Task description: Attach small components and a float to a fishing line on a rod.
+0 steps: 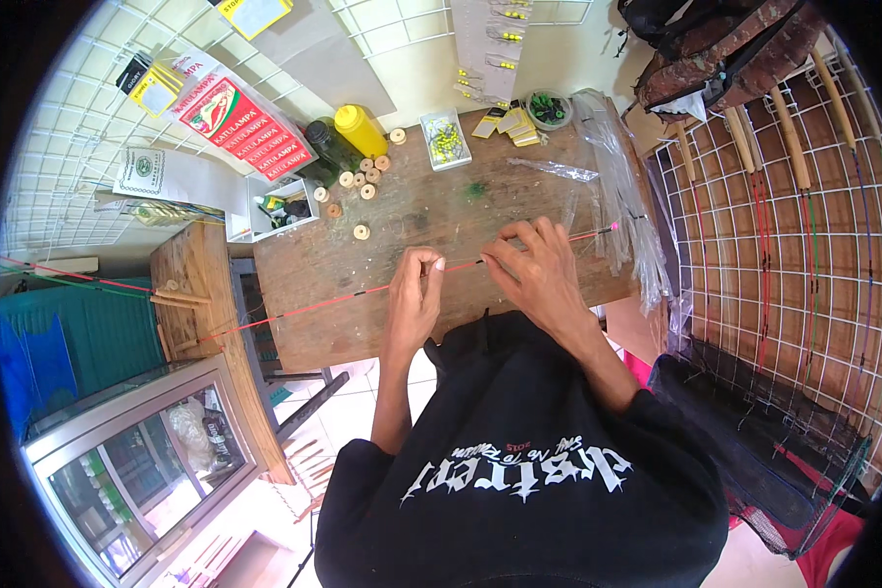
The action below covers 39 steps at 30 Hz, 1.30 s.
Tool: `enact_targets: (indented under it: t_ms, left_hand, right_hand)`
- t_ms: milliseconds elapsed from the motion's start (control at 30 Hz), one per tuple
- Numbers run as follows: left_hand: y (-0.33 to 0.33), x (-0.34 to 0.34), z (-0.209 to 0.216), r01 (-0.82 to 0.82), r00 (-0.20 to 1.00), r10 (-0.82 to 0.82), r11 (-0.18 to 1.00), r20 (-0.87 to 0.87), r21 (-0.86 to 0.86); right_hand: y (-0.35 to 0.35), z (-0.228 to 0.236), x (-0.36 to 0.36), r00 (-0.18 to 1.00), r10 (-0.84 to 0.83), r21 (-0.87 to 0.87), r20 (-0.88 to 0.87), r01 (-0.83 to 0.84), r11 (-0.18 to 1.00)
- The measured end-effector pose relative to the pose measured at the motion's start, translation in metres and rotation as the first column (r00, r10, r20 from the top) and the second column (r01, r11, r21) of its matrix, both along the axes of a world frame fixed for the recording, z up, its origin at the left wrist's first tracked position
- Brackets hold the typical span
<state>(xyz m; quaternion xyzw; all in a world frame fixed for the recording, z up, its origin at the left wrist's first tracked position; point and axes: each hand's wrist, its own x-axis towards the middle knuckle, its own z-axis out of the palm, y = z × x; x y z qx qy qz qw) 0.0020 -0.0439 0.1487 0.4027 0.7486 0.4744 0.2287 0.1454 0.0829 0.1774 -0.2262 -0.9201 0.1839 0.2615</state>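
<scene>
The left hand (416, 289) has its thumb and fingers closed together at a slim rod (461, 267); I cannot tell whether they grip it. The right hand (537, 269) pinches the rod at a dark band. The rod crosses in front of the person, its long axis slanting over the worktop (412, 214) and past its left edge; the pink-tipped end points right and away. It is thin, red and nearly straight, with short black bands. The worktop is worn, speckled brown wood. Farther back are small wooden discs (361, 236), clear plastic sleeves (612, 167), a yellow bottle (363, 134) and a white tray (451, 166) of yellow pieces. White wire grids (78, 162) cover the walls.
</scene>
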Motion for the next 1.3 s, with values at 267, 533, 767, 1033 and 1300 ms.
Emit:
enact_targets:
  t_ms: [267, 533, 767, 1033, 1300]
  left_hand:
    - [0.001, 0.002, -0.002, -0.001, 1.0, 0.001, 1.0, -0.019, -0.011]
    - [0.003, 0.003, -0.001, 0.012, 1.0, -0.012, 1.0, -0.026, -0.008]
    - [0.003, 0.002, -0.004, -0.001, 1.0, 0.001, 1.0, -0.015, -0.001]
    - [-0.002, -0.004, -0.007, 0.024, 1.0, -0.023, 0.997, 0.019, -0.068]
    - [-0.003, -0.003, -0.006, 0.028, 0.984, -0.023, 0.999, 0.174, -0.026]
  right_hand:
    - [-0.006, -0.001, -0.007, 0.999, 0.037, -0.001, -0.013, -0.037, 0.999]
    - [-0.014, -0.004, -0.015, 0.997, 0.078, -0.006, 0.015, -0.078, 0.997]
    - [-0.029, -0.015, -0.029, 0.991, 0.049, -0.053, 0.121, -0.042, 0.998]
    - [-0.029, -0.009, -0.038, 0.992, 0.044, -0.134, 0.116, -0.028, 0.991]
    - [-0.028, -0.015, -0.031, 0.995, 0.049, -0.179, 0.084, -0.033, 0.983]
